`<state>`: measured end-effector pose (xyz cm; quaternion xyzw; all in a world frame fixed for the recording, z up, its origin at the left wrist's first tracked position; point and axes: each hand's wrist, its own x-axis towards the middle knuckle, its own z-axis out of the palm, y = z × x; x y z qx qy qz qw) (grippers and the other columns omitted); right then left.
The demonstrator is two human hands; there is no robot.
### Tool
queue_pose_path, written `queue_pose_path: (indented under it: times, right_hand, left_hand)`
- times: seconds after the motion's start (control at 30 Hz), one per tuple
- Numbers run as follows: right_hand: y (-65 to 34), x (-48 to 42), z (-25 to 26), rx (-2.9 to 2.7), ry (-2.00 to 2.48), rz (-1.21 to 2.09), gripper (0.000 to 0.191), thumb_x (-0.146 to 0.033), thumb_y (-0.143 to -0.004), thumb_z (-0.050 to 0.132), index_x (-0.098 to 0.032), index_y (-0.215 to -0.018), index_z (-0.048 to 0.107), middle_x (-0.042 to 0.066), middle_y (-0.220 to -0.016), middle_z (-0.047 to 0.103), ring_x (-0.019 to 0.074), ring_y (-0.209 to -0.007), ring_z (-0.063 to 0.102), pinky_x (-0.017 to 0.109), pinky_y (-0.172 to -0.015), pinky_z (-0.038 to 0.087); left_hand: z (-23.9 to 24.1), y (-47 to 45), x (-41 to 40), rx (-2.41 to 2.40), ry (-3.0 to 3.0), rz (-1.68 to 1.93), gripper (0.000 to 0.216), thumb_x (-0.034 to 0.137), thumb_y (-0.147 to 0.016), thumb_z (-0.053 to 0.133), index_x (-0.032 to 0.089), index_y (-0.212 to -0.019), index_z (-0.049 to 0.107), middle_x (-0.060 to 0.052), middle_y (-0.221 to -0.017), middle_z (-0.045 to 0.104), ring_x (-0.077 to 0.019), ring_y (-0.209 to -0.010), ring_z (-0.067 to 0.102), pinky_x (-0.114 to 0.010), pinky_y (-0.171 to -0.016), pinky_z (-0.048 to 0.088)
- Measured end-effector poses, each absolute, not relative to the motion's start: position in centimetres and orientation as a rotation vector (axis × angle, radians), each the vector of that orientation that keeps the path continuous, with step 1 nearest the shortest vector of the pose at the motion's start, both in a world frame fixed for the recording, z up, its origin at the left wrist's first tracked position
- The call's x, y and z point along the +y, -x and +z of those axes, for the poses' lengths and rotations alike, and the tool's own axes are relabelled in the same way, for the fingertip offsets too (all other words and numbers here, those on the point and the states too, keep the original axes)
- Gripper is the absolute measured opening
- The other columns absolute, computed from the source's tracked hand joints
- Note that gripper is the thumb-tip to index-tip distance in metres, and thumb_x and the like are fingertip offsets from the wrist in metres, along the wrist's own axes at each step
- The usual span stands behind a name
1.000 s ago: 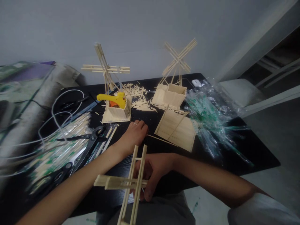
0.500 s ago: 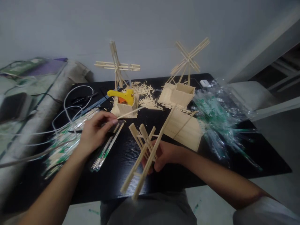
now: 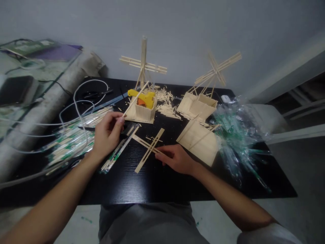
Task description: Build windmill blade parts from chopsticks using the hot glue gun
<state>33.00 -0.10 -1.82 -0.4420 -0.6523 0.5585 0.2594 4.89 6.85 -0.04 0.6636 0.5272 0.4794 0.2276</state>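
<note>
Between thumb and fingers, my left hand (image 3: 109,130) pinches a thin wooden stick (image 3: 134,101) that slants up and to the right. My right hand (image 3: 177,158) is closed on one arm of a wooden cross (image 3: 149,149) built from paired sticks, low over the table's middle. Beyond the left hand, a yellow glue gun (image 3: 142,98) rests in a wooden box (image 3: 146,113). A cross-bladed stick windmill (image 3: 143,64) stands behind it. A second windmill (image 3: 215,72) rises at the back right. Right of my right hand lies a flat wooden panel (image 3: 200,140) with sticks on it.
Wrapped stick bundles (image 3: 73,139) and a white cable (image 3: 76,105) cover the left side of the black table (image 3: 132,189). Short stick pieces (image 3: 166,101) are heaped at the back. Crumpled clear plastic wrappers (image 3: 236,135) lie on the right.
My right hand has lowered the wooden cross towards the table and turned it flatter. The stick in my left hand now points more steeply upward. The camera view has shifted.
</note>
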Motion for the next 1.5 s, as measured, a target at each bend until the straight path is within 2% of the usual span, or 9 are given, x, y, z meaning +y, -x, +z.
queue_pose_path:
  times: [0.13, 0.23, 0.53, 0.67, 0.8, 0.93, 1.07, 1.23, 1.5]
  right_hand:
    - [-33.0, 0.0, -1.6, -2.031, 1.124, 1.117, 0.038, -0.045, -0.106, 0.065, -0.013, -0.100, 0.085, 0.010, -0.088, 0.079, 0.0180, -0.079, 0.070, 0.029, -0.074, 0.051]
    - [-32.9, 0.1, -1.9, -2.066, 1.045, 1.039, 0.035, -0.041, -0.108, 0.063, -0.013, -0.106, 0.084, 0.013, -0.097, 0.081, 0.0205, -0.088, 0.073, 0.032, -0.082, 0.054]
    - [-33.0, 0.1, -2.7, -2.088, 0.980, 0.713, 0.016, -0.032, -0.102, 0.075, -0.016, -0.103, 0.081, 0.011, -0.097, 0.081, 0.0243, -0.093, 0.071, 0.039, -0.088, 0.057]
    - [-33.1, 0.0, -2.3, -1.817, 1.115, 0.902, 0.020, -0.036, -0.096, 0.080, -0.018, -0.106, 0.080, 0.009, -0.094, 0.080, 0.0215, -0.086, 0.071, 0.036, -0.080, 0.056]
    - [-33.3, 0.5, -1.8, -1.322, 1.072, 1.513, 0.036, -0.052, -0.098, 0.076, -0.019, -0.114, 0.079, 0.002, -0.078, 0.075, 0.0140, -0.063, 0.064, 0.027, -0.059, 0.051]
    - [-33.6, 0.8, -1.4, -1.086, 0.890, 2.021, 0.047, -0.058, -0.094, 0.080, -0.016, -0.115, 0.080, 0.004, -0.078, 0.076, 0.0141, -0.059, 0.068, 0.023, -0.049, 0.049]
    - [-33.5, 0.4, -1.2, -1.193, 0.904, 2.043, 0.039, -0.045, -0.088, 0.089, -0.016, -0.113, 0.081, 0.004, -0.079, 0.079, 0.0115, -0.054, 0.067, 0.021, -0.048, 0.051]
    - [-33.7, 0.3, -0.7, -1.175, 0.960, 1.965, 0.028, -0.038, -0.087, 0.089, -0.015, -0.101, 0.082, 0.000, -0.071, 0.075, 0.0036, -0.037, 0.049, 0.017, -0.035, 0.028]
    - [-33.8, 0.8, 0.2, -0.903, 0.972, 1.924, 0.022, -0.037, -0.088, 0.084, -0.016, -0.094, 0.081, -0.006, -0.057, 0.059, 0.0005, -0.033, 0.033, 0.019, -0.038, 0.017]
  left_hand:
    - [0.0, -5.0, 6.3, 1.517, -1.962, 1.228, 0.024, 0.043, -0.103, 0.057, 0.023, -0.110, 0.068, -0.001, -0.086, 0.071, -0.0179, -0.074, 0.065, -0.031, -0.074, 0.052]
    - [0.1, -5.1, 6.2, 1.510, -2.063, 1.206, 0.024, 0.041, -0.103, 0.057, 0.022, -0.108, 0.070, -0.002, -0.092, 0.075, -0.0181, -0.078, 0.067, -0.032, -0.078, 0.053]
    - [0.4, -5.2, 6.1, 1.368, -2.215, 1.290, 0.016, 0.032, -0.102, 0.066, 0.020, -0.099, 0.076, -0.001, -0.087, 0.078, -0.0153, -0.074, 0.069, -0.028, -0.071, 0.052]
    - [0.6, -5.6, 5.8, 1.068, -2.228, 1.261, 0.006, 0.026, -0.098, 0.076, 0.021, -0.096, 0.079, -0.003, -0.090, 0.080, -0.0160, -0.080, 0.073, -0.028, -0.075, 0.055]
    - [0.8, -6.4, 5.2, 0.777, -2.163, 1.147, 0.002, 0.023, -0.094, 0.081, 0.023, -0.095, 0.083, -0.004, -0.091, 0.080, -0.0161, -0.083, 0.075, -0.027, -0.076, 0.058]
    - [0.8, -7.1, 4.4, 0.654, -2.126, 1.020, 0.005, 0.025, -0.094, 0.081, 0.023, -0.093, 0.086, -0.005, -0.090, 0.078, -0.0158, -0.080, 0.075, -0.026, -0.072, 0.059]
    - [0.8, -8.0, 3.9, 0.624, -2.143, 1.014, 0.005, 0.026, -0.095, 0.081, 0.022, -0.092, 0.084, -0.004, -0.089, 0.076, -0.0151, -0.079, 0.075, -0.025, -0.071, 0.059]
    - [2.5, -7.0, 3.7, 0.816, -2.277, 0.962, 0.013, 0.034, -0.099, 0.077, 0.022, -0.104, 0.077, -0.004, -0.097, 0.079, -0.0176, -0.091, 0.076, -0.029, -0.082, 0.060]
    - [3.4, 0.8, 4.7, 1.731, -2.311, 0.424, 0.078, 0.073, -0.089, 0.066, 0.014, -0.140, 0.058, -0.020, -0.138, 0.070, -0.0401, -0.131, 0.066, -0.055, -0.115, 0.051]
